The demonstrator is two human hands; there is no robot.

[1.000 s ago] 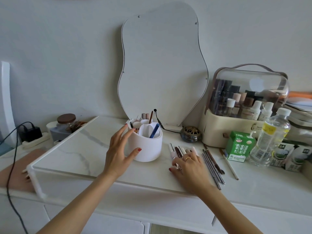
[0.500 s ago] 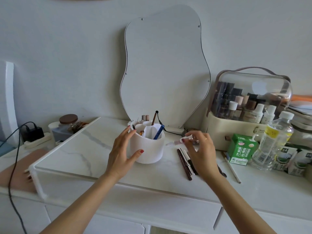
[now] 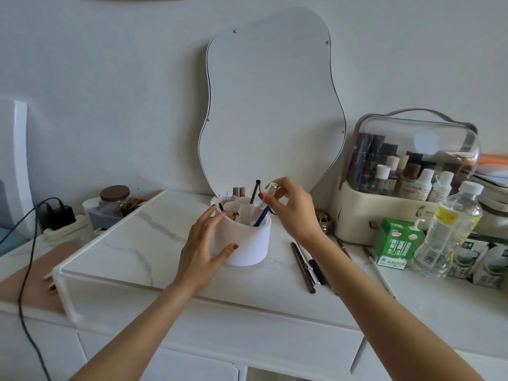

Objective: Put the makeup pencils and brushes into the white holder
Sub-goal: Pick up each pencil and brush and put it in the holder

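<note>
**Clear-capped pencil held over the white holder**

The round white plastic holder (image 3: 242, 240) stands upright on the white marble-patterned tabletop (image 3: 132, 243), just in front of the wavy-edged mirror (image 3: 270, 105) leaning on the wall. Its inner compartments already hold a blue pen (image 3: 261, 218), a brown-handled brush (image 3: 255, 192) and several smaller sticks.

The left hand (image 3: 202, 247) cups the holder's left side, fingers spread open, thumb pressed to the front wall and fingertips near the rim.

The right hand (image 3: 292, 209) hovers above the holder's right rim. Its thumb and forefinger pinch the upper end of a slim pink makeup pencil with a clear cap (image 3: 264, 202), which stands nearly upright with its lower end dipped into the right-hand compartment beside the blue pen. The other fingers are loosely curled.

On the tabletop to the right of the holder lies a small bunch of dark and white makeup pencils (image 3: 306, 266), side by side and pointing away from the person. Farther right stand a green drink carton (image 3: 395, 243), a clear plastic bottle (image 3: 450, 232) and a cream cosmetics case with a transparent lid (image 3: 406, 174).
</note>
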